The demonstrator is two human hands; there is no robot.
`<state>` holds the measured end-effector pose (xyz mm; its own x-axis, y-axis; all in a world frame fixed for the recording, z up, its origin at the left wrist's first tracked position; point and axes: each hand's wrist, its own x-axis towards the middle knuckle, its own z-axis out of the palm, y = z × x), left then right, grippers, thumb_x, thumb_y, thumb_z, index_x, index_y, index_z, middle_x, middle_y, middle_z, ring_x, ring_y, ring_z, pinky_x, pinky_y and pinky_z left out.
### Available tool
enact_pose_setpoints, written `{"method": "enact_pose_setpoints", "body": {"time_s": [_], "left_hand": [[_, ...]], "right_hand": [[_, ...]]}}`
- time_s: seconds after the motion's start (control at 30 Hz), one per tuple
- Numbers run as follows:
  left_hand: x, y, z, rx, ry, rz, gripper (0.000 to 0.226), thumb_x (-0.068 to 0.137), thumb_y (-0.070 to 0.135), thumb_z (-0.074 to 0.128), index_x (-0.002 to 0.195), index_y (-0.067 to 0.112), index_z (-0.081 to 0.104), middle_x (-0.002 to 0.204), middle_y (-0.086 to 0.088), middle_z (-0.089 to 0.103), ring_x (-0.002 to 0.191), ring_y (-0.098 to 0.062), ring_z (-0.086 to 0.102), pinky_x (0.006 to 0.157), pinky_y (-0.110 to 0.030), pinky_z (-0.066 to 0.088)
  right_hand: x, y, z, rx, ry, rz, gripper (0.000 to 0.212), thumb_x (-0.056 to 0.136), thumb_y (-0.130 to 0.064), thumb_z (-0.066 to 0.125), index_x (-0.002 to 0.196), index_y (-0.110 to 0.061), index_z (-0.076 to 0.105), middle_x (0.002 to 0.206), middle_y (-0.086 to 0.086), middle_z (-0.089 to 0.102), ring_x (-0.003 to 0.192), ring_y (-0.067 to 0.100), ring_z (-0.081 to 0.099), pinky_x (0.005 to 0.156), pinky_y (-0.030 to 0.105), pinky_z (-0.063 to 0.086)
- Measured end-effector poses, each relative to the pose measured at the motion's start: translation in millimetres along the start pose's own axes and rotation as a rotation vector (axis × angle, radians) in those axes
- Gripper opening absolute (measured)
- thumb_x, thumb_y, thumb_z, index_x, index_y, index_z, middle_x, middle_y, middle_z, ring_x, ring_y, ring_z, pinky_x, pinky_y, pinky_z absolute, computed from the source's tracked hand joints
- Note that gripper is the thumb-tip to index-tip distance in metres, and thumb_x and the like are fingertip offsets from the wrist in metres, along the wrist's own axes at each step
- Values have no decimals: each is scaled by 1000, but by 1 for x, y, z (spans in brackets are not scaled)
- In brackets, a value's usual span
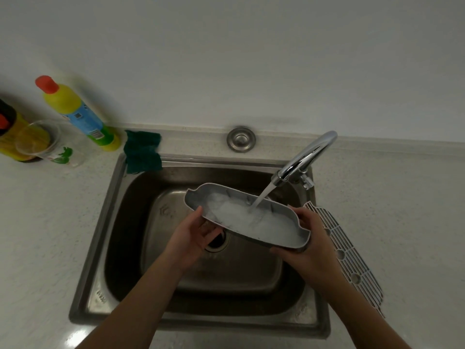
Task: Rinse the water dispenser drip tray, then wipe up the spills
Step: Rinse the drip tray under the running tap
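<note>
I hold the grey drip tray (201, 195) over the steel sink (118, 197), tilted, with foaming water inside it. My left hand (193, 233) grips its near left edge from below. My right hand (309, 238) grips its right end. Water streams from the chrome tap (304, 159) into the tray's right half. The tray's white slotted grille (352, 260) lies on the counter right of the sink, partly behind my right forearm. A dark green cloth (142, 152) hangs over the sink's back left corner.
A yellow bottle with a red cap (75, 112), a clear plastic cup (40, 142) and a darker yellow bottle (10, 127) stand on the counter at the left. A round metal cap (241, 139) sits behind the sink. The drain (216, 241) lies under the tray.
</note>
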<state>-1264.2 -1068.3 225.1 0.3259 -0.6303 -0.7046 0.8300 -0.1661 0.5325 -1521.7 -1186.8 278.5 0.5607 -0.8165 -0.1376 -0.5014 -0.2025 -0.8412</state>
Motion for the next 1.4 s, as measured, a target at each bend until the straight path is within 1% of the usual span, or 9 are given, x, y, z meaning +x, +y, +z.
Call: {"method": "enact_pose_setpoints", "body": {"time_s": [0.23,0.37,0.47,0.6,0.77,0.93,1.13,1.3,1.4], "left_hand": [[-11,23,19,156,24,249,45,95,26,71,138,23,58,121,-11,76,107,-37,75,77,-43,63],[-24,50,30,292,93,418,38,89,29,77,125,32,65,114,0,77,102,-32,77,78,-42,64],[-37,75,38,411,71,595,43,87,27,79,126,31,63,116,3,76,105,-26,76,79,-38,65],[-51,85,51,776,-23,868,51,81,30,86,124,36,59,115,7,74,103,-13,75,79,-24,63],[-51,78,42,1227,-8,1022,75,80,46,81,144,27,47,136,5,66,118,-5,67,91,-19,59],[-56,84,36,1361,-31,1084,81,82,66,71,148,30,43,130,24,52,118,10,53,90,4,41],[-55,84,33,1168,-30,952,76,82,41,83,146,24,46,139,0,65,119,-10,68,90,-35,64],[-57,80,24,1129,21,916,72,81,46,80,143,30,47,132,8,67,115,-4,69,87,-28,63],[-51,74,17,1116,95,846,69,83,36,83,142,25,48,135,0,67,119,-13,69,93,-41,63]], "right_hand": [[-11,26,16,-14,-33,184,87,68,-37,93,134,-51,37,124,-38,49,114,-15,49,91,12,42],[-4,33,17,-2,-118,186,82,77,-34,86,146,-35,41,135,-24,54,120,-10,52,100,21,48],[8,36,14,-151,-151,167,57,89,-24,78,139,-29,52,135,-11,58,121,6,59,105,37,54],[28,39,10,-315,-130,133,37,97,-22,66,133,-29,58,130,-5,62,114,9,60,104,38,53],[54,33,7,-361,-79,117,41,100,-23,57,141,-22,55,135,2,64,119,10,55,104,31,41],[74,24,1,-453,-127,113,47,102,-23,52,148,-16,49,152,9,52,142,26,47,120,49,37],[88,15,1,-506,-79,171,42,103,-15,49,144,-9,52,145,13,55,134,29,52,115,50,42],[94,9,-4,-504,-27,157,23,101,-16,51,121,-13,62,122,10,63,108,23,59,99,45,52],[111,9,-17,-457,68,176,29,98,-12,52,125,-12,63,123,13,64,106,26,62,92,42,53]]}}
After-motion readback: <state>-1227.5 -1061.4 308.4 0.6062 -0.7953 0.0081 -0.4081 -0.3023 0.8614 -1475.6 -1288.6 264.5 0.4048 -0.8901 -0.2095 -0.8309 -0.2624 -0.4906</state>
